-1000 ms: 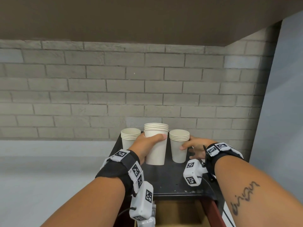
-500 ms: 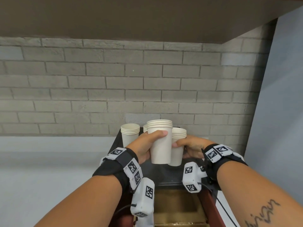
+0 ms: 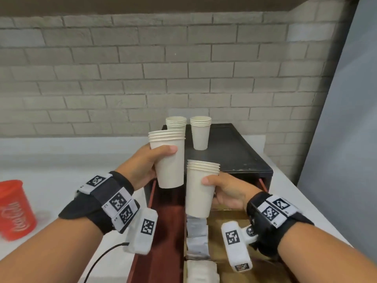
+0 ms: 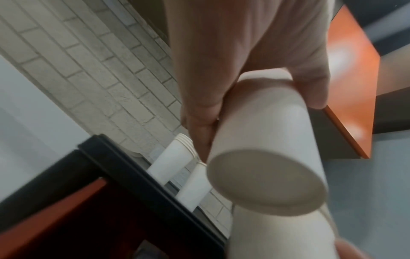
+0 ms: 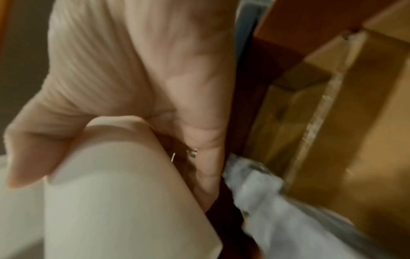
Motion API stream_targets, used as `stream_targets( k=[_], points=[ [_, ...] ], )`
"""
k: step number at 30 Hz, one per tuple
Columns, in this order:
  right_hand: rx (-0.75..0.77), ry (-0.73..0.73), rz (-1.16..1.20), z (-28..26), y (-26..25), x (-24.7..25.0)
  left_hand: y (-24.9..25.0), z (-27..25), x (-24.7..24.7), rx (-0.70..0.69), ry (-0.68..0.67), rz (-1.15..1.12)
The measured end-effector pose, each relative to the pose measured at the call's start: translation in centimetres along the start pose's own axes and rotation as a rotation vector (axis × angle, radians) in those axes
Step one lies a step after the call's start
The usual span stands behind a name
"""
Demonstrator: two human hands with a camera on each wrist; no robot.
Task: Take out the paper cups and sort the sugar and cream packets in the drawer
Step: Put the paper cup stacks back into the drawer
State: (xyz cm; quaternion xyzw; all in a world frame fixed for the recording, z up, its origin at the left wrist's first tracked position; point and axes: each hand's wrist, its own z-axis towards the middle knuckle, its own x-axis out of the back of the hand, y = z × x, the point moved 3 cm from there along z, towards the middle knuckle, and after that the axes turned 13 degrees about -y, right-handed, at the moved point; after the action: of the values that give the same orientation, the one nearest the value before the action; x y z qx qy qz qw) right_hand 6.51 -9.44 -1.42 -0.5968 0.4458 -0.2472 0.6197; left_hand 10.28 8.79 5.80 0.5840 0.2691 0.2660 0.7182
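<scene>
Presently both hands are occupied. Left hand [image 3: 142, 166] wraps a stack of white paper cups [image 3: 169, 160], thumb across the front wall, fingers round the far side; stack upright, held in the air above the open drawer [image 3: 163, 231]. From the left wrist view the round base of this stack [image 4: 266, 182] faces the camera, fingers [image 4: 199, 122] curled along its side.

Right hand [image 3: 228, 190] grips a second cup stack [image 3: 200, 188], lower and just right of the first, thumb on the front wall. The two held stacks are close together; contact between them cannot be told. Right wrist view is blurred: palm and thumb [image 5: 33, 149] clamped on the cup wall [image 5: 122, 201].

Two further cup stacks stand upright on the black cabinet top [image 3: 234, 152] near the brick wall [image 3: 142, 68]: back left stack [image 3: 176, 122], partly hidden behind the left hand's stack, and back right stack [image 3: 200, 132], apart from it.

In the drawer below the right hand's stack, a row of pale packets [image 3: 196, 235]; beside them a cardboard-coloured compartment [image 3: 216, 252]. Packet type unreadable.

A red cup [image 3: 14, 209] sits on the white counter [image 3: 61, 160], far left.
</scene>
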Motion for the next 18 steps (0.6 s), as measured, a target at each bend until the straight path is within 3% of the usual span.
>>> stream_targets(
  k=[5, 11, 15, 18],
  points=[
    [-0.307, 0.139, -0.01, 2.3, 4.0, -2.0, -1.0, -2.2, 1.4, 0.0, 0.078, 0.075],
    [-0.554, 0.281, -0.217, 4.8, 4.4, -2.5, -1.4, -3.1, 3.0, -0.042, 0.131, 0.055],
    [-0.564, 0.347, -0.409, 6.8, 3.5, -2.6, -1.7, -3.3, 3.6, -0.035, 0.139, 0.043],
    [-0.459, 0.36, -0.416, 7.8, 3.4, -2.8, -2.0, -3.3, 3.9, -0.028, 0.164, 0.035]
  ],
)
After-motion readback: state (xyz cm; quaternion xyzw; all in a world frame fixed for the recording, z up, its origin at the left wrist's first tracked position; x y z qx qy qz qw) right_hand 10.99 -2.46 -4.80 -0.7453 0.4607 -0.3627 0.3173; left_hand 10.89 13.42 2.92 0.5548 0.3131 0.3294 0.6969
